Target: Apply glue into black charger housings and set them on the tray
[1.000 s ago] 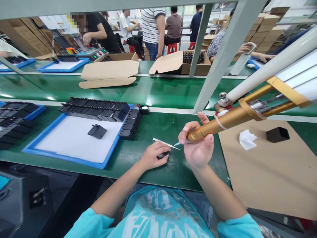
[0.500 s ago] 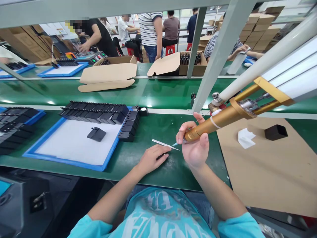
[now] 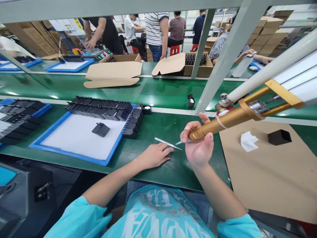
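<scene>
My right hand [image 3: 199, 145] is closed around a gold, tube-shaped glue dispenser [image 3: 210, 129] with a pale teal needle tip. That tip points down and left, just over the bench. My left hand [image 3: 156, 155] rests low on the green bench [image 3: 153, 124], its fingers curled over a small black part [image 3: 169, 154] that they mostly cover. Right beyond those fingers lies a thin whitish strip with a pointed end [image 3: 160, 141], perhaps tweezers. To the left, a single flat black piece [image 3: 101, 129] sits in a blue-rimmed tray [image 3: 107, 161].
Black cases [image 3: 99, 109] stand in rows along the tray's back and right edges. At right, a cardboard sheet [image 3: 269, 175] carries a black box [image 3: 279, 137] and white paper [image 3: 249, 141]. A grey post [image 3: 224, 49] rises ahead; another black part [image 3: 190, 100] is on the green belt.
The whole view has shifted, so things appear farther right. My left fingers have drawn in over the small black part. More of the black part on the belt shows beside the post.
</scene>
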A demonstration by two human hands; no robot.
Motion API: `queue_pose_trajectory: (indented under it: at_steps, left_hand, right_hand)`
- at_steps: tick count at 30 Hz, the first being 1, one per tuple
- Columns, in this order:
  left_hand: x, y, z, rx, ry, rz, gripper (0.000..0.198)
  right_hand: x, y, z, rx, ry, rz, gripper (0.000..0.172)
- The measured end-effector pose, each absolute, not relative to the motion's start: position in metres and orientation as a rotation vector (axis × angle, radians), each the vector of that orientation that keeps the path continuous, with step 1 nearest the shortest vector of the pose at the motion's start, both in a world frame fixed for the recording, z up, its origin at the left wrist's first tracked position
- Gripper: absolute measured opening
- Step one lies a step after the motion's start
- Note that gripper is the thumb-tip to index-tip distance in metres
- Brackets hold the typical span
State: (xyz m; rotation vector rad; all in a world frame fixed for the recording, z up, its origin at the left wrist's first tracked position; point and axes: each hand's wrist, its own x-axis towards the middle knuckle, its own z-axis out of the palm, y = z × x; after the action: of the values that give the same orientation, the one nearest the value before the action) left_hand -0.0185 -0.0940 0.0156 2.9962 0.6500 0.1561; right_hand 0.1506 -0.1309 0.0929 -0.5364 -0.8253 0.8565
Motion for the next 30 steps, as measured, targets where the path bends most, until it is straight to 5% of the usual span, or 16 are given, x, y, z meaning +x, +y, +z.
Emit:
queue_pose_trajectory:
  at_steps: [4,10,16,21,27,30]
  left_hand:
    - [-0.03,-0.098,0.02,2.999,0.687,0.279,0.03]
    - [-0.123,-0.078,0.042,2.877,1.506,0.647,0.033]
    - [-0.223,-0.022,0.037,2.778,2.054,0.514,0.04]
    - [-0.238,0.0,0.024,2.81,2.061,0.403,0.037]
    - [-0.173,0.015,0.069,2.541,1.83,1.033,0.038]
    - [-0.089,0.043,0.084,2.518,1.54,0.977,0.054]
  right_hand:
    - [0.151,-0.134,0.096,-0.559,-0.807,0.852,0.043]
    - [0.155,-0.129,0.095,-0.596,-0.784,0.846,0.047]
    - [0.153,-0.13,0.093,-0.587,-0.776,0.857,0.046]
    - [0.153,-0.128,0.092,-0.595,-0.776,0.85,0.043]
    - [0.155,-0.127,0.093,-0.603,-0.77,0.839,0.042]
    - [0.155,-0.126,0.092,-0.607,-0.746,0.819,0.041]
